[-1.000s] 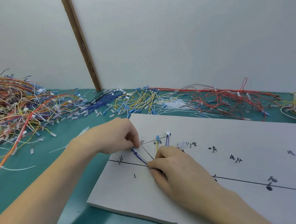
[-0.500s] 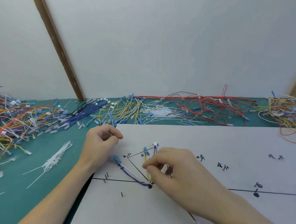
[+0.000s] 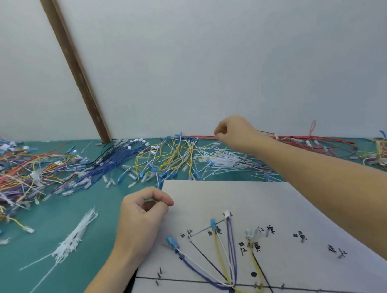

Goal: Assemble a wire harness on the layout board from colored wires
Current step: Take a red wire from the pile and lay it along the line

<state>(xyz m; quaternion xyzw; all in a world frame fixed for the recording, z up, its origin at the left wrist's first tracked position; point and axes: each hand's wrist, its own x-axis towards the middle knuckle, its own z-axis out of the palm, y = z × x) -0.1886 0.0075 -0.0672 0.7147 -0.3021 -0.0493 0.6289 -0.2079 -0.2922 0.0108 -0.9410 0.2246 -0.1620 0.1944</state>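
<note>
The white layout board (image 3: 213, 195) lies at the lower right with black lines and written marks. On it, a purple and white wire pair ends in a blue connector (image 3: 172, 241). A yellow wire (image 3: 216, 246) and a purple pair with a white connector (image 3: 226, 214) fan out from the same junction. My left hand (image 3: 140, 219) rests at the board's left edge, fingers loosely curled, holding nothing. My right hand (image 3: 234, 132) reaches over the board to the red wires (image 3: 300, 137) by the wall. Its thumb and forefinger pinch the end of one red wire.
Along the wall lie piles of blue wires (image 3: 120, 157), yellow wires (image 3: 170, 154) and white cable ties (image 3: 220, 160). A mixed tangle (image 3: 13, 175) fills the left side. A loose bundle of cable ties (image 3: 75, 237) lies on the green mat (image 3: 56, 211). A wooden strip (image 3: 76, 69) leans on the wall.
My right hand left the junction on the board and reached far back to the red wires. My left hand let go of the blue connector and drew back. The view tilted up.
</note>
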